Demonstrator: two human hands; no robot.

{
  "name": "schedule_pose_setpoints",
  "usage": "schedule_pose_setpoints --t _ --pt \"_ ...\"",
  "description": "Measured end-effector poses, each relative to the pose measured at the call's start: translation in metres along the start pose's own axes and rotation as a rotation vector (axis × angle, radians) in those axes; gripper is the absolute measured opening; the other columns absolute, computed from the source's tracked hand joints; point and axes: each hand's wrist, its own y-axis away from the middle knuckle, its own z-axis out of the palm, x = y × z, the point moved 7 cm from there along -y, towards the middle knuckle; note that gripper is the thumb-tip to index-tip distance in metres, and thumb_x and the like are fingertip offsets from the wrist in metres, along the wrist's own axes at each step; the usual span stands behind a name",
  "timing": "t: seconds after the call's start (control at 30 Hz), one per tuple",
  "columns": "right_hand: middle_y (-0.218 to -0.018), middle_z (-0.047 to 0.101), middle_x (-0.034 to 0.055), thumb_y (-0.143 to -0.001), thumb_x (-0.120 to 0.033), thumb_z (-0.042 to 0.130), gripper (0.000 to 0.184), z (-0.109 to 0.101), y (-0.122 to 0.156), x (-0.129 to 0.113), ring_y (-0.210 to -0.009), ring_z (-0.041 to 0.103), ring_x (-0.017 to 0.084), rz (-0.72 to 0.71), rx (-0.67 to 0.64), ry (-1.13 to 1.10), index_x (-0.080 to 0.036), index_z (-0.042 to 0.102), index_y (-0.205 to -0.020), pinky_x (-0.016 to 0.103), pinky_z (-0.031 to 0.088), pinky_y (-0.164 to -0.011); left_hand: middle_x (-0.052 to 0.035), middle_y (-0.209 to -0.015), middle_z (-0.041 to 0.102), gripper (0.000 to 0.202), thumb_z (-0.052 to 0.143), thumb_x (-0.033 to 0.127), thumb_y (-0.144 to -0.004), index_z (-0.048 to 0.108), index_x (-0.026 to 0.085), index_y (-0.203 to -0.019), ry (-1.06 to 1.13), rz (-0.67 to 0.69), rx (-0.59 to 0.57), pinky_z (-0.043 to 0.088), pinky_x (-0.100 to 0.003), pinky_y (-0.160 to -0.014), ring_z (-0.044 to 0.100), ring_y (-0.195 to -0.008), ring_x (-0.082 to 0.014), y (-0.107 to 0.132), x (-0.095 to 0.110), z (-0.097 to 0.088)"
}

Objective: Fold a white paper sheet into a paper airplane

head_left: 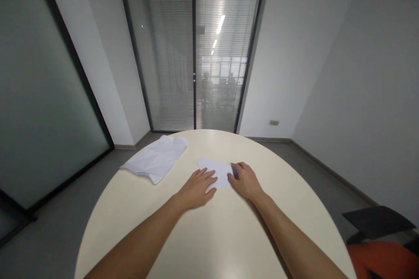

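Identified as a small office meeting room. Closed at the far end by a glazed double door (194, 52) in dark frames, with slatted blinds (163, 65) across the glass. Beyond the blinds, strip lights (220, 26) and dim seated figures (222, 89). Bounded on the left by a frosted glass partition (39, 96), elsewhere by plain white walls (360, 74) with one wall socket (274, 122). Floored in grey. Furnished with a round cream table (229, 239) carrying a sheet of white paper (218, 170) and a creased paper stack (157, 159), plus a dark chair (376, 222).
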Motion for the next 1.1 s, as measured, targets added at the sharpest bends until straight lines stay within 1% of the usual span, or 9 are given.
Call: schedule_pose_setpoints --t 0.07,0.13,0.3,0.47,0.6,0.7,0.87,0.97,1.1 --pt "-0.112 0.065 0.0143 -0.09 -0.035 0.055 0.035 -0.002 0.0 -0.001 -0.107 0.058 0.027 -0.002 0.012 -0.007 -0.015 0.067 -0.117 0.034 0.041 -0.097 -0.0044 -0.154 0.043 0.048 0.047 0.042 -0.096 0.052 0.025 -0.14 0.012 0.018 -0.001 0.025 -0.05 -0.118 0.034 -0.144 -0.0295 0.0 0.0 0.0" --pt "-0.111 0.066 0.0133 -0.09 -0.033 0.055 0.033 -0.003 0.0 -0.003 -0.106 0.059 0.026 -0.007 0.02 -0.013 -0.015 0.067 -0.114 0.033 0.041 -0.096 -0.0046 -0.152 0.046 0.047 0.05 0.041 -0.094 0.054 0.023 -0.138 0.011 0.034 0.006 0.026 -0.049 -0.118 0.036 -0.142 -0.0295 0.0 0.0 0.0" --pt "-0.112 0.067 0.0135 -0.09 -0.03 0.056 0.033 -0.003 0.001 -0.005 -0.108 0.059 0.025 -0.012 0.007 -0.007 -0.013 0.066 -0.116 0.033 0.039 -0.098 -0.0051 -0.145 0.053 0.046 0.054 0.038 -0.091 0.056 0.022 -0.134 -0.015 0.048 0.065 0.03 -0.047 -0.116 0.042 -0.136 -0.0294 -0.001 0.002 -0.004" --pt "-0.115 0.067 0.0129 -0.09 -0.03 0.056 0.034 -0.001 0.002 -0.005 -0.11 0.058 0.026 -0.034 -0.005 -0.006 -0.014 0.065 -0.119 0.037 0.037 -0.101 -0.0064 -0.136 0.06 0.047 0.06 0.039 -0.087 0.059 0.021 -0.13 -0.03 0.09 0.113 0.036 -0.044 -0.11 0.05 -0.123 -0.0284 0.001 0.01 -0.011" --pt "-0.116 0.066 0.0129 -0.089 -0.027 0.055 0.036 -0.001 0.001 -0.009 -0.111 0.056 0.026 -0.092 0.002 -0.023 -0.014 0.065 -0.121 0.037 0.037 -0.102 -0.0047 -0.127 0.063 0.039 0.056 0.038 -0.09 0.061 0.023 -0.126 -0.016 0.115 0.105 0.042 -0.042 -0.103 0.053 -0.114 -0.0263 0.002 0.015 -0.015" --pt "-0.115 0.065 0.0135 -0.088 -0.026 0.056 0.038 -0.003 0.001 -0.012 -0.109 0.056 0.026 -0.123 0.024 -0.037 -0.013 0.065 -0.123 0.036 0.038 -0.101 -0.004 -0.125 0.063 0.035 0.054 0.035 -0.092 0.062 0.024 -0.124 -0.018 0.121 0.092 0.043 -0.04 -0.101 0.052 -0.112 -0.0253 0.001 0.016 -0.015" --pt "-0.111 0.065 0.0108 -0.085 -0.022 0.057 0.03 -0.011 0.002 -0.018 -0.106 0.056 0.025 -0.169 0.075 -0.094 -0.015 0.064 -0.114 0.038 0.04 -0.099 -0.0055 -0.124 0.061 0.036 0.051 0.033 -0.094 0.06 0.024 -0.127 -0.062 0.09 0.095 0.045 -0.04 -0.098 0.051 -0.113 -0.026 -0.001 0.014 -0.014" --pt "-0.11 0.066 0.0085 -0.084 -0.019 0.056 0.026 -0.014 0.003 -0.023 -0.108 0.056 0.025 -0.198 0.075 -0.115 -0.018 0.062 -0.109 0.043 0.036 -0.105 -0.0069 -0.117 0.061 0.035 0.052 0.034 -0.093 0.061 0.025 -0.126 -0.092 0.06 0.1 0.047 -0.04 -0.094 0.052 -0.11 -0.0258 -0.001 0.013 -0.014" --pt "-0.115 0.066 0.0077 -0.087 -0.018 0.053 0.031 -0.012 0.005 -0.028 -0.115 0.056 0.024 -0.248 0.047 -0.129 -0.02 0.059 -0.117 0.051 0.025 -0.114 -0.0075 -0.11 0.062 0.034 0.055 0.036 -0.091 0.063 0.025 -0.122 -0.123 0.016 0.111 0.049 -0.04 -0.09 0.055 -0.105 -0.0256 -0.001 0.012 -0.015"
